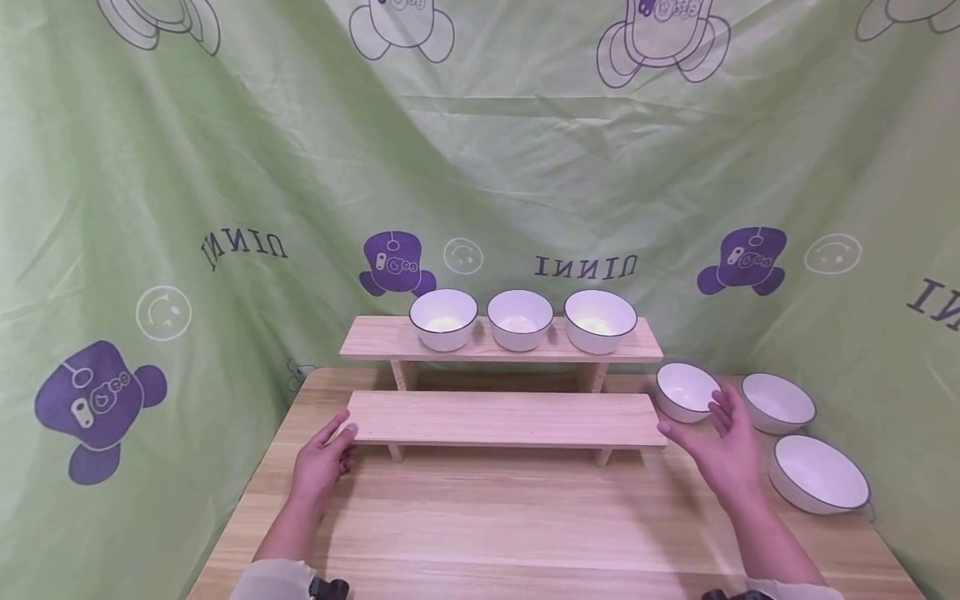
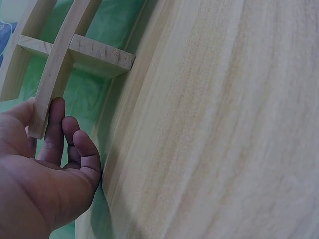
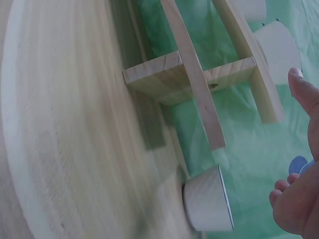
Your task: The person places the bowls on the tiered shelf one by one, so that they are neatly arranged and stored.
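A two-tier wooden shelf (image 1: 504, 418) stands on the table. My left hand (image 1: 318, 463) pinches the left end of its lower board; in the left wrist view the thumb lies on one side of the board (image 2: 55, 74) and fingers on the other. Past the lower board's right end, my right hand (image 1: 726, 454) hovers with thumb and fingers spread, holding nothing. Nearest to it is a white dark-rimmed bowl (image 1: 681, 395), partly behind its fingertips in the head view. In the right wrist view this bowl (image 3: 207, 201) stands apart from the hand (image 3: 301, 199).
Three white bowls, left (image 1: 443, 323), middle (image 1: 520, 323) and right (image 1: 600, 325), stand in a row on the upper board. Two more, one farther back (image 1: 776, 408) and one nearer (image 1: 817, 479), stand at the table's right edge. Green printed cloth (image 1: 480, 167) hangs around the table (image 1: 480, 525).
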`<state>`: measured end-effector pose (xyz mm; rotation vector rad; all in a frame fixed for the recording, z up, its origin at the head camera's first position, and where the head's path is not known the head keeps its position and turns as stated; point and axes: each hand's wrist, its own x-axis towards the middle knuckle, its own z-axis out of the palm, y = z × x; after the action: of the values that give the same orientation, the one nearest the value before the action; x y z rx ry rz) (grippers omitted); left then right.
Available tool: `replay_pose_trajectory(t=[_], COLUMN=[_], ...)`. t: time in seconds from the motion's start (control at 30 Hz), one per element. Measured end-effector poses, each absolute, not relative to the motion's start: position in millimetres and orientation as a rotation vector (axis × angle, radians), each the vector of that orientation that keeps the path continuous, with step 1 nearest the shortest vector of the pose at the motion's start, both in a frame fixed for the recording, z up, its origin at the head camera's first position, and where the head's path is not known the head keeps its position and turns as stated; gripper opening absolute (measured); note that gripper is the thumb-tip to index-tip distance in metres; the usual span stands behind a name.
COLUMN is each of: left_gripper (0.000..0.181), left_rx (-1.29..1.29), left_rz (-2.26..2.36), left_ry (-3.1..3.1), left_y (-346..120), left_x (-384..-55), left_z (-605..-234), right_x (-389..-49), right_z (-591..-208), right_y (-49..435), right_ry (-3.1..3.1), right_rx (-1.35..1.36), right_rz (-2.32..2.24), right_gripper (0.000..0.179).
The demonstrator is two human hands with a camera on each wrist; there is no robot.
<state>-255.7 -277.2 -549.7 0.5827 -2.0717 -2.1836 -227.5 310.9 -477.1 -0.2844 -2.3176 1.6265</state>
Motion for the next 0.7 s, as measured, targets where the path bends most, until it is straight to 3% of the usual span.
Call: replay_pose_trajectory(t=[0.7], left_gripper=[0.067], left_rx=[0.576], left_rz=[-2.166], left_ry=[-2.085], left_y=[-278], left_x=[-257], left_z=[-552], right_x=[-205], right_z=[-489], right_y=[333], right_ry=[-2.350], right_rx=[-0.385], right_rz=[1.510], right_gripper=[0.119])
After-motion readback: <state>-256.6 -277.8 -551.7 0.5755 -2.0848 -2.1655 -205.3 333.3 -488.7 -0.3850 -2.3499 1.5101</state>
